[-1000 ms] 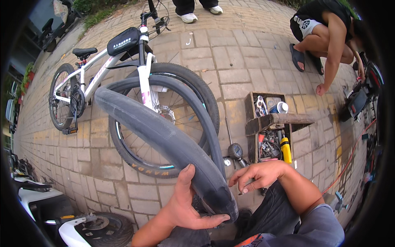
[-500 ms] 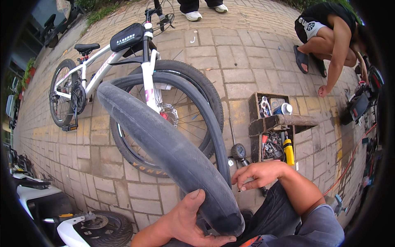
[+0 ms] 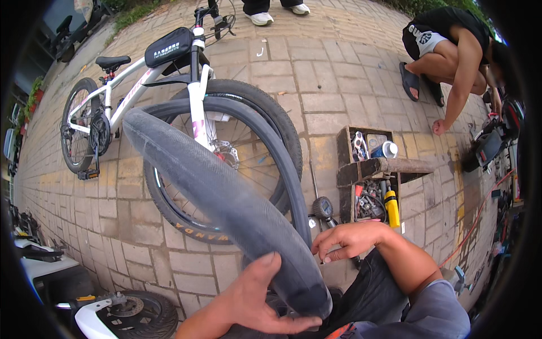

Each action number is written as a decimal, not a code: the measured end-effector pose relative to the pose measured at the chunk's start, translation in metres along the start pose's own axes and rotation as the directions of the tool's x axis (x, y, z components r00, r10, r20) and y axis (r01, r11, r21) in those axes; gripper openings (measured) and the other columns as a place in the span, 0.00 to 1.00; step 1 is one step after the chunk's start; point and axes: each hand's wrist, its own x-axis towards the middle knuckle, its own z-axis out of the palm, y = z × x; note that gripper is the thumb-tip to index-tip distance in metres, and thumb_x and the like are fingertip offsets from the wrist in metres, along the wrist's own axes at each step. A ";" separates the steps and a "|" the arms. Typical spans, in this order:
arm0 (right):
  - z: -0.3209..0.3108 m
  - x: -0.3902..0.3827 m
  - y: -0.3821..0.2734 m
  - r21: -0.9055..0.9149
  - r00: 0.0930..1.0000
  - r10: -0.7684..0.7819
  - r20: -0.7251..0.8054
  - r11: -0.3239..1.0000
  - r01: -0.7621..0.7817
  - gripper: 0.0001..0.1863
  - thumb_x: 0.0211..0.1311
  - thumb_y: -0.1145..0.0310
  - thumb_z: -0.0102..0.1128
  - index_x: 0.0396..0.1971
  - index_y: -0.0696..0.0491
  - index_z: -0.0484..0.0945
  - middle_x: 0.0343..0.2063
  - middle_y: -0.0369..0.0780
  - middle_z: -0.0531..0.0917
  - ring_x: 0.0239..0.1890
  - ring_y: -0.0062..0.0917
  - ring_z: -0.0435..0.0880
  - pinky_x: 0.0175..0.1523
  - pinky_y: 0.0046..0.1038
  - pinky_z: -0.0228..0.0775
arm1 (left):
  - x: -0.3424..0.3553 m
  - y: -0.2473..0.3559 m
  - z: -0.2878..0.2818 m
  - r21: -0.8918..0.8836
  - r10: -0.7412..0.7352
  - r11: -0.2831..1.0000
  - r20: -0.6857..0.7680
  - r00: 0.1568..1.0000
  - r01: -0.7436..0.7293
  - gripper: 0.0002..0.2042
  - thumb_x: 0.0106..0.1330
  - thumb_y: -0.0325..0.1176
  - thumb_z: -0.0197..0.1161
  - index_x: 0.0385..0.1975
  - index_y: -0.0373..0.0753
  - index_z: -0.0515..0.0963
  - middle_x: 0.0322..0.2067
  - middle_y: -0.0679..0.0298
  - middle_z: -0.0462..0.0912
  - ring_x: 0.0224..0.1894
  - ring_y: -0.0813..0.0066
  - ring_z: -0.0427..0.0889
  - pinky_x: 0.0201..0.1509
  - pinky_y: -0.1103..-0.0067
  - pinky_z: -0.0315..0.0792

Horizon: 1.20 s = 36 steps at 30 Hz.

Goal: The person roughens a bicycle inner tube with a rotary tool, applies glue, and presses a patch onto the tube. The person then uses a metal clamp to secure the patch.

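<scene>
A swollen grey-black inner tube (image 3: 220, 192) loops from my lap out over the bicycle's front wheel. Its near part is fat with air, while the far strand is thinner. My left hand (image 3: 254, 294) grips the fat near end, thumb on top and fingers underneath. Close by the thumb, a smooth dark patch (image 3: 309, 299) shows on the rubber. My right hand (image 3: 347, 240) is beside the thin strand, fingers curled against the thumb around a tiny dark thing too small to name. Whether this hand touches the tube, I cannot tell.
The white bicycle (image 3: 132, 96) stands ahead left. A wooden toolbox (image 3: 364, 169) holds tools, a can and a yellow bottle. A pump gauge (image 3: 323, 208) is nearer. A person (image 3: 463, 62) squats at far right; another's shoes (image 3: 261, 18) show ahead. A scooter wheel (image 3: 144, 316) is lower left.
The surroundings have shifted slightly leftward in the view. Both hands keep nearly the same pose, and the inner tube stays in my left hand.
</scene>
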 end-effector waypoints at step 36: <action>0.034 0.028 -0.021 0.243 0.702 -0.128 -0.700 0.882 0.403 0.18 0.73 0.64 0.51 0.53 0.63 0.73 0.48 0.39 0.78 0.54 0.21 0.73 0.62 0.27 0.63 | 0.021 -0.078 0.038 -0.119 -0.702 0.712 -0.085 0.707 0.692 0.58 0.51 0.25 0.74 0.75 0.44 0.34 0.71 0.45 0.48 0.70 0.54 0.56 0.73 0.62 0.55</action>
